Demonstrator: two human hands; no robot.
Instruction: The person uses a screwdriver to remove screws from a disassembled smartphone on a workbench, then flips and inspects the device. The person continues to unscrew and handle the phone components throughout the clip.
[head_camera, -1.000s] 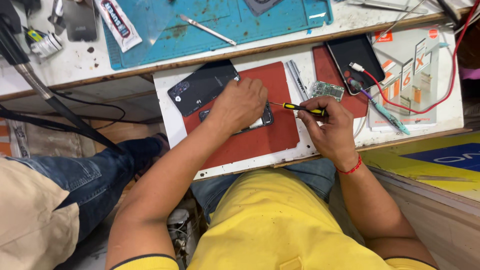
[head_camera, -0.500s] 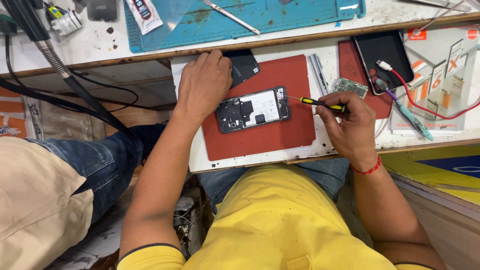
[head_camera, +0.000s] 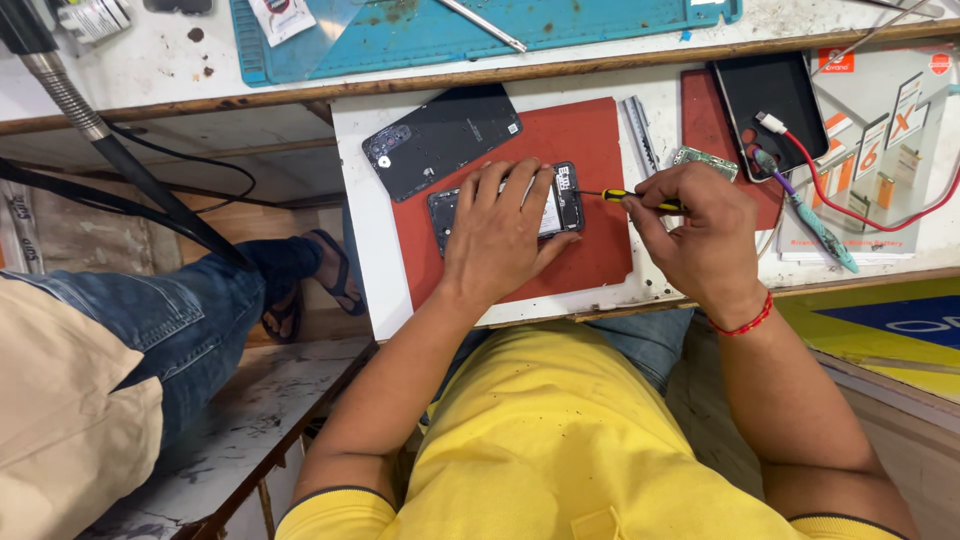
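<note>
- At the far left, a second person's leg in blue jeans (head_camera: 170, 320) stretches beside the work board, a foot in a dark sandal (head_camera: 325, 275) just off the board's left edge.
- A black flexible hose (head_camera: 120, 165) runs down from the top left corner of the upper bench.
- A white work board (head_camera: 365, 240) carries a red mat (head_camera: 590, 250) over its left half.
- A black phone back cover (head_camera: 440, 140) lies tilted at the mat's far left corner, partly over the board's bare left strip.
- The opened phone (head_camera: 560, 205) lies face down near the middle of the red mat, its insides showing.
- The left hand (head_camera: 500, 240) lies flat over the phone, fingers spread and pressing it onto the mat; it covers most of the phone's left part.
- A yellow-and-black screwdriver (head_camera: 640, 198) points left, its thin tip touching the phone's right end.
- The right hand (head_camera: 700, 245) pinches the screwdriver's handle with fingers curled closed, above the mat's right edge; a red thread bracelet (head_camera: 745, 320) circles the wrist.
- A small green circuit board (head_camera: 705, 162) lies just beyond the right hand.
- A second dark phone (head_camera: 775, 100) lies toward the board's far right, a white plug with a red cable (head_camera: 860, 200) in it.
- On the upper bench, a teal mat (head_camera: 600, 20) runs along the near edge.
</note>
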